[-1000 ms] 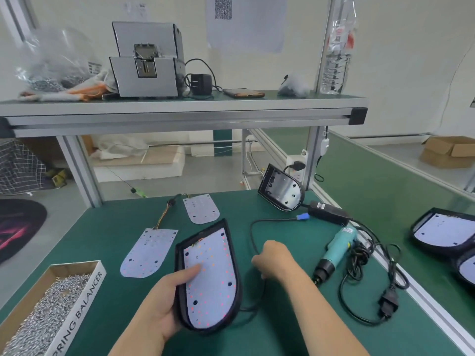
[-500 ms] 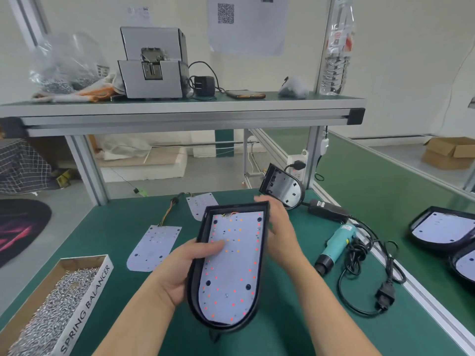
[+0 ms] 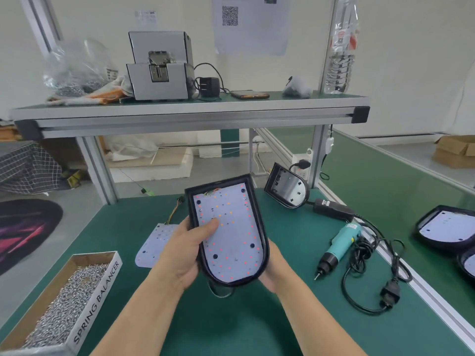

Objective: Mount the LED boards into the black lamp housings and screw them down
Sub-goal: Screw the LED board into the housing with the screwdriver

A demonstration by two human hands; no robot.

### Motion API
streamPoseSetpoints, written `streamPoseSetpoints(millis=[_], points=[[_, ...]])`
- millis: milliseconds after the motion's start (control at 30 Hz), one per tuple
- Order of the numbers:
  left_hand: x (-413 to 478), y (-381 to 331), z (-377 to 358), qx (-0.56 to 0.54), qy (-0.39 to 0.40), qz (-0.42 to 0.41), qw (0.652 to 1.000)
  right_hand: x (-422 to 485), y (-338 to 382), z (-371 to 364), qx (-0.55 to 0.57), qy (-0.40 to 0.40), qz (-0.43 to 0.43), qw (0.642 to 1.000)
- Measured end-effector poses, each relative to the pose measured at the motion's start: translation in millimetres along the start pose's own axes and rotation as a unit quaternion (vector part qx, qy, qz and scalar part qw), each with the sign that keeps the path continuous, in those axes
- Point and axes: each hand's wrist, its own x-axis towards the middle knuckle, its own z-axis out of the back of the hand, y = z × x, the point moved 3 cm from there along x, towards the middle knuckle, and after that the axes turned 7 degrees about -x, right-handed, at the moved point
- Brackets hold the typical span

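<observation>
The left hand grips the black lamp housing by its left edge, thumb laid across the LED board seated inside and fingers wrapped behind. The right hand holds the rounded near-right corner from beneath (its fingers are hidden behind the shell). The housing is held above the mat, straight end far, rounded end near, face tilted up. The board is dotted with red and orange points.

At near left, an open cardboard box reading "SPRING BALANCER" is filled with silver screws. A sheet with a QR code hangs on the far wall; its other print is too small to read.

The green bench mat also carries a loose LED board just left of the hands. A teal electric screwdriver lies to the right with its coiled black cord and plug. A second housing is propped at the far edge. More fitted housings lie at far right. An aluminium shelf above holds a grey screw feeder and a phone.
</observation>
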Motion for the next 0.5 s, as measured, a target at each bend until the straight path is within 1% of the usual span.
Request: streamPoseSetpoints(millis=[33,67,133,167,233,400,467,500], points=[[2,3,-1,-0.001,-0.007,-0.011,1.000,-3,0,-3,0.071,0.035,0.005,0.997],[4,5,-1,-0.001,-0.008,-0.015,1.000,-9,1,-3,0.120,0.058,0.008,0.991],[5,10,-3,-0.009,-0.004,-0.019,1.000,-19,1,0,0.161,0.077,-0.005,0.984],[6,13,-5,-0.015,-0.003,-0.020,1.000,-23,2,0,0.164,0.098,-0.007,0.982],[5,20,-7,-0.030,-0.013,-0.015,0.999,-33,1,1,0.145,0.108,0.000,0.983],[3,34,-15,-0.037,-0.056,-0.021,0.997,-40,-2,13,0.143,0.069,0.039,0.987],[3,38,-17,-0.014,-0.071,-0.021,0.997,-43,-6,17,0.126,0.057,0.049,0.989],[4,41,-18,0.011,-0.076,-0.017,0.997,-45,-8,19,0.114,0.035,0.049,0.992]])
